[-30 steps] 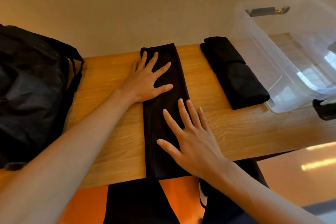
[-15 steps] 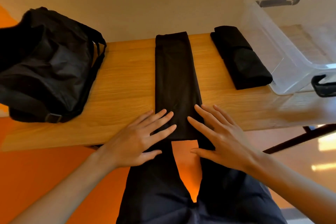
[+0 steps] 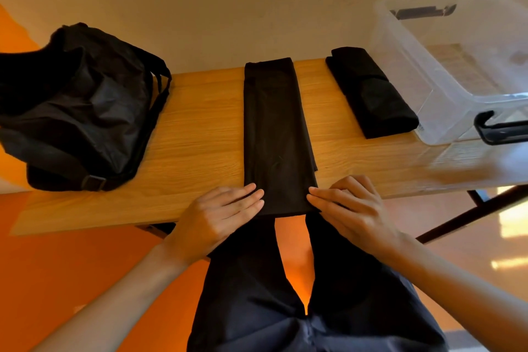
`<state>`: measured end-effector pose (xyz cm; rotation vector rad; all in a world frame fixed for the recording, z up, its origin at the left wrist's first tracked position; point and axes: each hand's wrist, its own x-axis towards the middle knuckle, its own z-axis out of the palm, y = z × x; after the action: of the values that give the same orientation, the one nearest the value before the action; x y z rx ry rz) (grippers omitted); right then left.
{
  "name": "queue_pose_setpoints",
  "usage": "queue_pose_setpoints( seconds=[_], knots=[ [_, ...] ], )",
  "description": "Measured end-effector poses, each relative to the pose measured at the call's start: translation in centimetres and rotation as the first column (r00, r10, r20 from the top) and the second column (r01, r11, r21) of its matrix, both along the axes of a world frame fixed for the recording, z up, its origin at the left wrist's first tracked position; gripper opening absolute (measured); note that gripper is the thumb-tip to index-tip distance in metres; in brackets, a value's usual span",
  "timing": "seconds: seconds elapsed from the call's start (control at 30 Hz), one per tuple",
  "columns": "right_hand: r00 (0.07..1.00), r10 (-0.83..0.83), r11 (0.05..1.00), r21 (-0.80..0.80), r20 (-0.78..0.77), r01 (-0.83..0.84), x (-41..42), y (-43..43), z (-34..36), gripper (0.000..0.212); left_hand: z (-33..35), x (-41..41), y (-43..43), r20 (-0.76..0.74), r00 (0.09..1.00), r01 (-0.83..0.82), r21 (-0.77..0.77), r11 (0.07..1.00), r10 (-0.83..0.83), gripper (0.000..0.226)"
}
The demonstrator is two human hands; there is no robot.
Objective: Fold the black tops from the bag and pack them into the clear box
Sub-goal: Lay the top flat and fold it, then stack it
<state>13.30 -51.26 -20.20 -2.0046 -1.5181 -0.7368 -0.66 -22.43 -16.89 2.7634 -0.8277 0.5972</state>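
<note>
Two hands meet at the near end of the top [image 3: 275, 134], one on each side of it. Half a second ago their fingers were fanned out and lay flat across that end; now the fingers are drawn together and have slid out to the edges of the cloth. The left hand [image 3: 225, 217] lies low with straight, closed fingers, the tips touching the top's left edge just above the lip of the surface [image 3: 194, 137]. The right hand [image 3: 351, 208] is arched, knuckles raised, its fingertips on the right near corner; whether it pinches the cloth I cannot tell. Both forearms reach in from below, over the person's dark trousers [image 3: 251, 294]. The top is folded into a long narrow strip that runs from the near edge of the surface to the far edge, lying flat and straight as it did before. To its right, apart from it, lies a folded top [image 3: 371, 94], angled and just beside the box [image 3: 400, 46], which stands at the right end. The bag [image 3: 77, 111] slumps at the left end, well apart from the strip.
</note>
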Motion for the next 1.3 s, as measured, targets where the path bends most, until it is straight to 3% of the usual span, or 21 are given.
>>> queue_pose_setpoints(
  seconds=[0.27,0.43,0.5,0.6,0.67,0.93,1.3],
  knots=[
    [0.993,0.050,0.999,0.001,-0.111,-0.051,-0.1,-0.1,0.7,0.018,0.3,-0.4,-1.1,0.050,0.997,-0.050,-0.162,0.986,0.059,0.023],
    [0.949,0.038,0.997,0.079,-0.314,-0.014,0.1,1.2,2.2,0.022,1.2,0.8,-1.2,-0.006,0.987,-0.152,-0.318,0.936,0.159,0.025],
    [0.918,0.020,0.995,0.095,-0.396,0.019,0.6,1.9,2.9,0.020,1.9,1.6,-1.3,-0.101,0.972,-0.236,-0.453,0.859,0.214,0.022],
    [0.830,-0.018,0.991,0.102,-0.557,0.089,1.5,3.0,4.0,0.015,2.9,3.1,-1.2,-0.323,0.918,-0.394,-0.672,0.627,0.230,0.017],
    [0.763,0.001,0.988,0.118,-0.646,0.099,2.3,3.9,4.9,0.013,3.5,4.3,-1.1,-0.375,0.897,-0.441,-0.727,0.526,0.234,0.012],
    [0.542,-0.053,0.982,0.055,-0.839,0.182,6.6,7.6,6.6,0.007,3.4,9.2,0.6,-0.464,0.835,-0.550,-0.722,0.419,0.296,0.012],
    [0.419,-0.299,0.937,-0.181,-0.857,0.299,10.1,10.4,6.5,0.025,2.4,13.6,2.6,-0.497,0.754,-0.657,-0.571,0.492,0.430,0.027]
  ],
)
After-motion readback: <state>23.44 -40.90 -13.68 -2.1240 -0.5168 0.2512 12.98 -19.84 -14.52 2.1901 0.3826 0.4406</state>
